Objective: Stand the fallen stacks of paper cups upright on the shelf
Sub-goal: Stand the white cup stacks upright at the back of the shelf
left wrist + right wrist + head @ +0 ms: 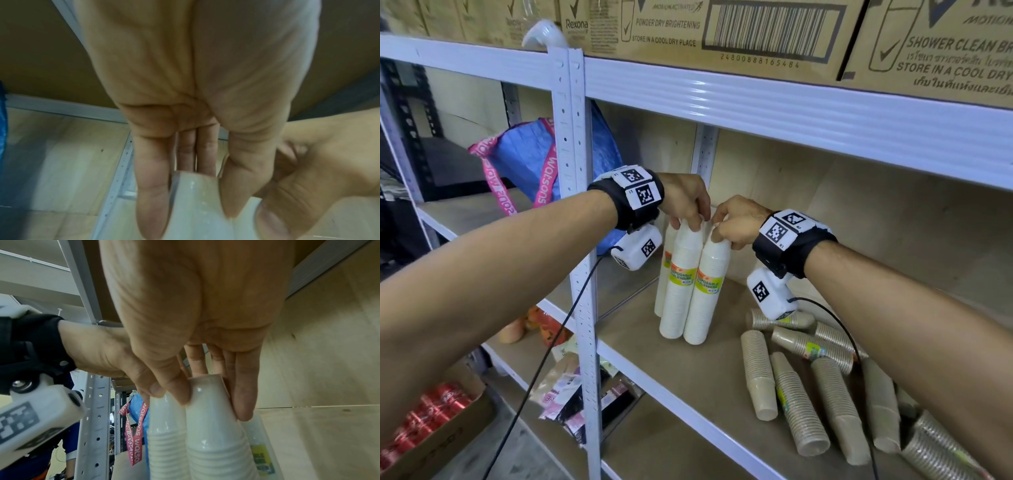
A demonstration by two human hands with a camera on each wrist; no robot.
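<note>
On the wooden shelf (698, 387), white paper-cup stacks stand upright near its left end, close by the white perforated upright post (582, 240). The left hand (685, 202) pinches the top of the left white stack (678, 284), thumb on one side and fingers on the other, as the left wrist view shows. The right hand (736, 222) grips the top of the right white stack (705, 294) just beside it, thumb and fingers curled round the uppermost cup; the two stacks touch along their sides. A third white stack (663, 274) stands behind them, partly hidden. To the right, well apart from the standing ones, a heap of brown paper-cup stacks (801, 383) lies fallen on the shelf, crossing one another, under the right forearm. Beyond the post sits a blue Watsons bag (530, 161) with pink straps. Rexona cardboard cartons (756, 31) line the shelf above, low over both hands.
</note>
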